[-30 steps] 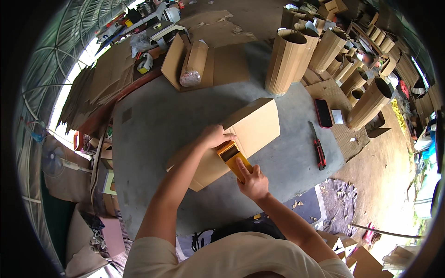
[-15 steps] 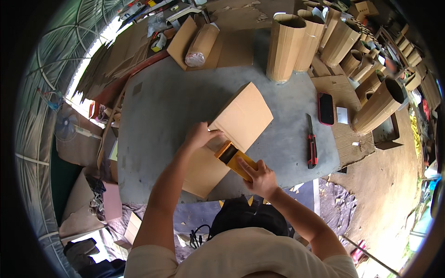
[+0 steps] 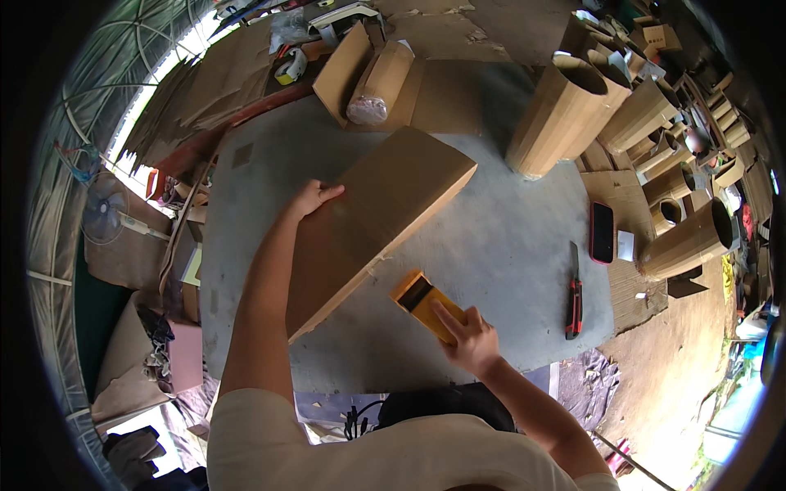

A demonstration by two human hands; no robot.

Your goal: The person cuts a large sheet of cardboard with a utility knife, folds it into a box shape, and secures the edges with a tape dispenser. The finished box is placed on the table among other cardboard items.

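Observation:
A long folded piece of brown cardboard (image 3: pixel 372 204) lies slantwise on the grey table, its cut edge facing right. My left hand (image 3: pixel 313 199) holds it by the upper left edge, thumb on top; the other fingers are partly hidden. To the right of the cardboard, my right hand (image 3: pixel 471 340) is closed round a yellow box-shaped hand tool (image 3: pixel 426 304) with a dark slot. That tool is apart from the cardboard, above the bare tabletop.
On the grey table (image 3: pixel 491 245), a red and black utility knife (image 3: pixel 575 307) lies at right, blade out, near a phone (image 3: pixel 602 232). Tall cardboard tubes (image 3: pixel 557 119) stand at the far right. A wrapped cardboard roll (image 3: pixel 382 82) rests on cardboard at the back.
The cardboard has turned over and shifted left, its raised flap now flat. My left hand moved up and left along with it. My right hand, still holding the yellow tool, has come away from the cardboard.

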